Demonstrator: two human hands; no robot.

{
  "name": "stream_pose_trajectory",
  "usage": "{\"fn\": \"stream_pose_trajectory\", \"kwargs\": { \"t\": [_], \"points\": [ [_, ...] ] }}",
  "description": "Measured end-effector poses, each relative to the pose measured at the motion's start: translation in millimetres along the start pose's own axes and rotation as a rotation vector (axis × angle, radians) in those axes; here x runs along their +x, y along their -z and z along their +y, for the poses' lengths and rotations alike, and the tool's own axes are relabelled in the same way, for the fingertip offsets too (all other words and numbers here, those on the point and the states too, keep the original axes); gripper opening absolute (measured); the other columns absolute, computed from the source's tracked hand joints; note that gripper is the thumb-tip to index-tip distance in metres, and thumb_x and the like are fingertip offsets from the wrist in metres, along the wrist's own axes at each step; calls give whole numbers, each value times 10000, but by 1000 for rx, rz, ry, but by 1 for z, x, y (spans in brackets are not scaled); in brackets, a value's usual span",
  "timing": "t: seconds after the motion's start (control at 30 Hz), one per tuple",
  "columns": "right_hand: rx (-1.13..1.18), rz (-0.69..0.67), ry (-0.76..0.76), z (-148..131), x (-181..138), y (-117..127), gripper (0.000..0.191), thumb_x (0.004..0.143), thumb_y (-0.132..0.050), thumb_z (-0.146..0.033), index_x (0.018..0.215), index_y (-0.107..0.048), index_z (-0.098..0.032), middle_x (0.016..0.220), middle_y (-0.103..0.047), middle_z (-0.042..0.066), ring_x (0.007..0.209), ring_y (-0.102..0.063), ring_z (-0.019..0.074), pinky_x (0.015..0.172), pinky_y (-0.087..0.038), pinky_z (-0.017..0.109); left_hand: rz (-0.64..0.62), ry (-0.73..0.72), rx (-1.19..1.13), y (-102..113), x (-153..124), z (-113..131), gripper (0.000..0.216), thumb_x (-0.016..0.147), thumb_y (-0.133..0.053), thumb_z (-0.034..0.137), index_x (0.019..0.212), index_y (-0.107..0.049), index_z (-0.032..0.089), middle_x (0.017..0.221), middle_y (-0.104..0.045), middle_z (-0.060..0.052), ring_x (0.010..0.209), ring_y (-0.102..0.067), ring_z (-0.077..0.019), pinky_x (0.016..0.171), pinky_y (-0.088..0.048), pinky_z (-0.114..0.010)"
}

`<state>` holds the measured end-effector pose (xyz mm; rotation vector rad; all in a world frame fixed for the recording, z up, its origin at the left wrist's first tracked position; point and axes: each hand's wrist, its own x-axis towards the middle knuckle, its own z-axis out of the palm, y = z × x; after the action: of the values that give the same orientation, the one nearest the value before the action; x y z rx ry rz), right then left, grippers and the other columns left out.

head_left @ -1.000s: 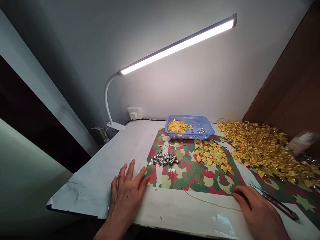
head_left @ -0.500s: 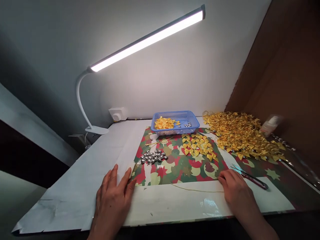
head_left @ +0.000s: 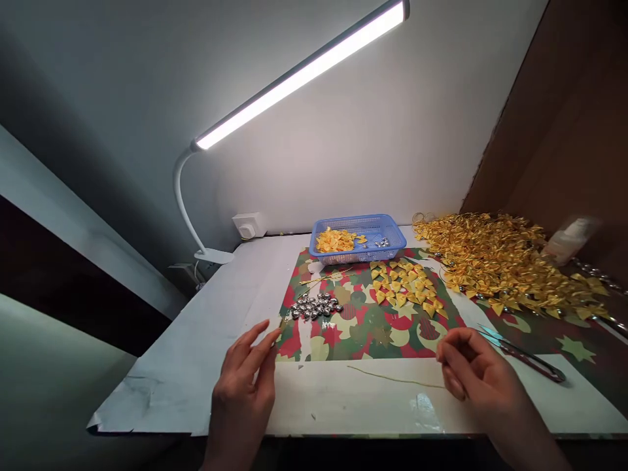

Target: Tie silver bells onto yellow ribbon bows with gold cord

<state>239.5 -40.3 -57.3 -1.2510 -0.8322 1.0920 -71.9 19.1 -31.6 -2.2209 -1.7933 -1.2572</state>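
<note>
My left hand (head_left: 248, 376) is raised over the near left of the table with its fingers stretched out and apart, beside the patterned sheet. My right hand (head_left: 483, 379) is curled, thumb and index tips together; whether anything is between them is too small to see. A thin yellow cord (head_left: 392, 378) lies on the white strip, its right end running to the right hand's lower fingers. A heap of silver beads (head_left: 314, 306) sits near the left hand. Several yellow ribbon bows (head_left: 402, 286) lie in rows beyond. Scissors-like snips (head_left: 527, 360) rest right of my right hand.
A blue basket (head_left: 314, 254) behind holds yellow bows and silver beads. A big pile of yellow bow strings (head_left: 495, 261) covers the back right, with a small bottle (head_left: 566, 242) beside it. A lit lamp (head_left: 304, 75) arches above; more cords (head_left: 326, 278) lie behind the beads.
Both hands have lifted off the table surface. My right hand has turned, its curled fingers now facing left. The camera view has shifted slightly; the cord still lies on the white strip.
</note>
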Motion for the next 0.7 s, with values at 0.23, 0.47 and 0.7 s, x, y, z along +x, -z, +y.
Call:
{"fn": "stream_pose_trajectory", "kwargs": {
  "t": [0.23, 0.47, 0.7],
  "points": [
    [-433, -242, 240, 6, -8, -25, 206, 958, -437, -226, 978, -642, -236, 810, -623, 2, 721, -595, 146, 650, -447, 236, -324, -4, -300, -23, -7, 35, 229, 884, -620, 248, 1054, -772, 268, 1146, -766, -64, 945, -755, -250, 669, -644, -276],
    [-1013, -215, 622, 28, -2, -58, 139, 886, -517, -111, 841, -590, -220, 803, -602, 14, 617, -618, 173, 541, -397, 248, -443, 23, -410, -41, -14, 51, 268, 844, -623, 181, 1042, -786, 261, 1177, -753, -96, 1080, -708, -294, 925, -583, -385],
    [-909, -196, 705, 19, -6, -60, 210, 978, -370, -143, 857, -523, -222, 802, -563, 14, 610, -576, 155, 562, -401, 246, -585, 115, -460, -29, -10, 54, 396, 828, -692, 231, 1215, -720, 310, 1298, -721, -67, 1198, -651, -320, 1001, -546, -439]
  ]
}}
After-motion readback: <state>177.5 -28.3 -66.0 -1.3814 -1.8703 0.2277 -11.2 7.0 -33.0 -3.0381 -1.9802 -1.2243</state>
